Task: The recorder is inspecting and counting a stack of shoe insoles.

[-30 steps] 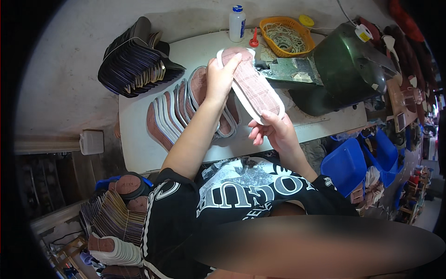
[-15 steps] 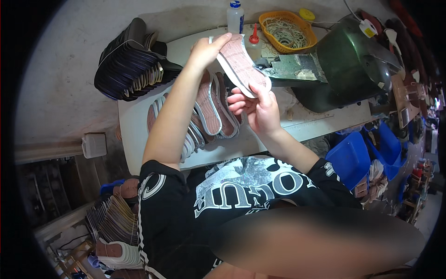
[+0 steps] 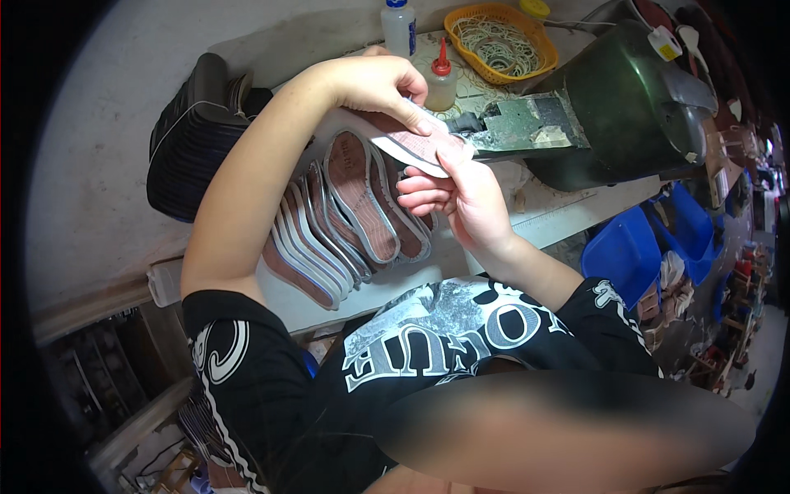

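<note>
Both my hands hold a brown-pink insole (image 3: 401, 146) with a white edge, up against the working end of the green machine (image 3: 609, 107). My left hand (image 3: 380, 86) bends over the top from the far side, its thumb and fingers closed on the insole's upper edge. With thumb and fingers pinched, my right hand (image 3: 469, 193) grips the near right end. Part of the insole is hidden behind my left hand and wrist. Just below lie more insoles: a loose brown one (image 3: 360, 193) on top and a fanned row (image 3: 309, 255) beside it on the white table (image 3: 543, 218).
Behind the work stand a bottle with a red nozzle (image 3: 442, 78) and a clear bottle with a blue cap (image 3: 398, 33). An orange basket (image 3: 543, 41) holds pale cord or rings. A tied stack of dark soles (image 3: 185, 148) stands left; blue bins (image 3: 621, 255) are at right.
The insole has turned flatter and moved closer to the machine's end. My left hand has slid down along it and curled over, with the left elbow swung outward. My view has shifted slightly.
</note>
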A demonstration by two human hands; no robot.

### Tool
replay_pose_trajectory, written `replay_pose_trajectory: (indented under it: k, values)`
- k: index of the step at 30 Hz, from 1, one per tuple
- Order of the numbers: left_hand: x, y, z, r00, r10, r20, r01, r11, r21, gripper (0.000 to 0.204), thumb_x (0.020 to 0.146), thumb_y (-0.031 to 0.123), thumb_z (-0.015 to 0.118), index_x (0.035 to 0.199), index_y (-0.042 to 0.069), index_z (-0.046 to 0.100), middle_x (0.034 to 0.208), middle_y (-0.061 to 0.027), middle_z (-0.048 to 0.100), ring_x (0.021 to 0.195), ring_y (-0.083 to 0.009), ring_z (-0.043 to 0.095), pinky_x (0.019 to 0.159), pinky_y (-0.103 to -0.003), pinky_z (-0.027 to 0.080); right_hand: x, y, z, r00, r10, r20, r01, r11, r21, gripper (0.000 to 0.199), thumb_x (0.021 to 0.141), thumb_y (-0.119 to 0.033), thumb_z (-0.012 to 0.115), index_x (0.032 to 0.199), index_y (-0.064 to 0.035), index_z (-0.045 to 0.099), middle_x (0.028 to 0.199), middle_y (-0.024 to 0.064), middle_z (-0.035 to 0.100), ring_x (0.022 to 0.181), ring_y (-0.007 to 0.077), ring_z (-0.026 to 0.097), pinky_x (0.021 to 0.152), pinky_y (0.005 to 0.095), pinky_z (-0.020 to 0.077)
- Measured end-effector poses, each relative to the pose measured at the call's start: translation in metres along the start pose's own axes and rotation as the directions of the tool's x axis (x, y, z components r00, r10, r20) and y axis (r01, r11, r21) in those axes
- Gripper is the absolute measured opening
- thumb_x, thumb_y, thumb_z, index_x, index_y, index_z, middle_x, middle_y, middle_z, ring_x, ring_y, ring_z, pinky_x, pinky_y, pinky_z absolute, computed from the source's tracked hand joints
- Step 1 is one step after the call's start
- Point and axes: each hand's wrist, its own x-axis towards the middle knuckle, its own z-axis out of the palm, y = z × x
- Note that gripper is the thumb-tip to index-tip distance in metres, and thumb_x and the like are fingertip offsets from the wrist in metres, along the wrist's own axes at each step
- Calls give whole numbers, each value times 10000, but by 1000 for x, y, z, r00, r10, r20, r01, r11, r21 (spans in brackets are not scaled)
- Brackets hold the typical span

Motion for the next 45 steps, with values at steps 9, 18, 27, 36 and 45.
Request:
replay_pose_trajectory:
  k: [9,18,27,36,45]
  values:
    - [-31,19,22,985,-123,-118,115,991,-71,325,835,349,652,865,30,596,695,-23,561,674,-103,499,622,-274,414,4,-10,-13,995,73,71,-76,996,41,465,972,-357,427,1138,70,507,932,220,649,791,258,686,681,323,577]
    - [-41,39,41,972,-235,-1,232,961,-149,389,907,366,563,968,-16,611,763,-35,613,683,-97,519,647,-267,446,1,-17,-17,997,57,45,-57,998,-2,416,960,-319,452,1112,61,524,951,170,653,771,217,688,626,274,588]
    - [-40,37,54,945,-327,-14,286,847,-447,345,902,375,582,923,34,632,750,-3,616,625,-66,534,571,-230,440,7,-19,-21,996,3,88,2,999,-54,354,965,-282,454,1096,34,545,898,134,644,714,163,670,550,235,569]
    - [-31,37,70,902,-429,-48,298,699,-650,366,897,362,581,852,3,636,714,-84,638,525,-113,564,469,-253,443,-10,-19,-35,984,87,155,-69,991,-119,348,862,-282,625,1002,37,626,902,120,677,768,161,674,639,276,553]
    - [-26,35,57,888,-456,-64,305,687,-660,460,868,412,609,621,27,568,425,-40,504,311,-93,398,330,-231,299,-73,-3,-41,946,238,218,-193,959,-208,307,829,-255,690,988,7,662,871,71,676,754,115,647,641,240,532]
